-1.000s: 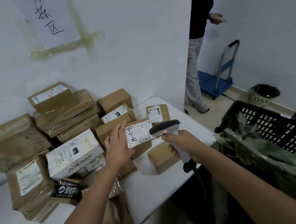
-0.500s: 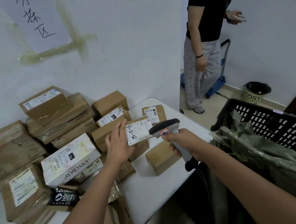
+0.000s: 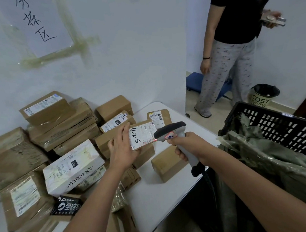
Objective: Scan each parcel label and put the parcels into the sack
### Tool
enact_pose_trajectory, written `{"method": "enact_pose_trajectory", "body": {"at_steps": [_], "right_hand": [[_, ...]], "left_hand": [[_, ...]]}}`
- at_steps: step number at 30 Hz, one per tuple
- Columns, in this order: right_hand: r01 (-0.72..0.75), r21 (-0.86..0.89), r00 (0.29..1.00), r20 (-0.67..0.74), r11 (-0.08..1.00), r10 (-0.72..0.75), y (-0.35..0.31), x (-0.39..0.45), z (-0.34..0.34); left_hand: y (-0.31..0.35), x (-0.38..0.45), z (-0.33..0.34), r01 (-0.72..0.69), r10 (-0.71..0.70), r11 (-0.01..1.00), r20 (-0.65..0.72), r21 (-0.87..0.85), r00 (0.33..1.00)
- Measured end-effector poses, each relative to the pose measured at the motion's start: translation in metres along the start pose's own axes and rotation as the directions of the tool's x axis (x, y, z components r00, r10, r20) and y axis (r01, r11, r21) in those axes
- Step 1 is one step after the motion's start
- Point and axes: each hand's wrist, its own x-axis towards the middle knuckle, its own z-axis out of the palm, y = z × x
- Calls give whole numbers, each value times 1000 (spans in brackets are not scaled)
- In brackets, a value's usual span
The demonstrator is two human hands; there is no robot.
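My left hand [image 3: 123, 150] grips a brown cardboard parcel [image 3: 145, 153] at its left side, label up. Its white label [image 3: 142, 137] bears handwritten "4-2-8". My right hand [image 3: 190, 146] holds a grey barcode scanner [image 3: 169, 131] by the handle. The scanner's head points at the label's right edge, where a red glow shows. A green-grey sack [image 3: 262, 155] lines a black plastic basket [image 3: 274, 122] at the right, beside the table. Several more parcels are piled on the white table [image 3: 153, 196] to the left.
A small plain box [image 3: 166, 164] and a flat labelled parcel [image 3: 158, 117] lie near the scanner. A white ANYCOCO box [image 3: 73, 165] sits in the pile. A person [image 3: 234, 44] stands at the back right by a blue trolley [image 3: 195, 81] and a bin [image 3: 263, 95].
The view has tilted up, so more of the standing person shows, who has stepped into view. My hands, the parcel and the scanner stay nearly in place.
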Motion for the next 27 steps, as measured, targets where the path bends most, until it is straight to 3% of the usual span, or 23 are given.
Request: {"method": "enact_pose_trajectory", "body": {"at_steps": [17, 22, 27], "right_hand": [[-9, 42, 1000, -29, 999, 11, 7, -2, -7], [-28, 154, 981, -185, 988, 57, 27, -6, -26], [-21, 279, 905, -402, 960, 137, 69, -17, -69]], "left_hand": [[6, -4, 1, -36, 36, 999, 35, -25, 999], [20, -13, 9, -33, 42, 994, 94, -103, 995], [55, -23, 26, -42, 107, 962, 228, -271, 968]]}}
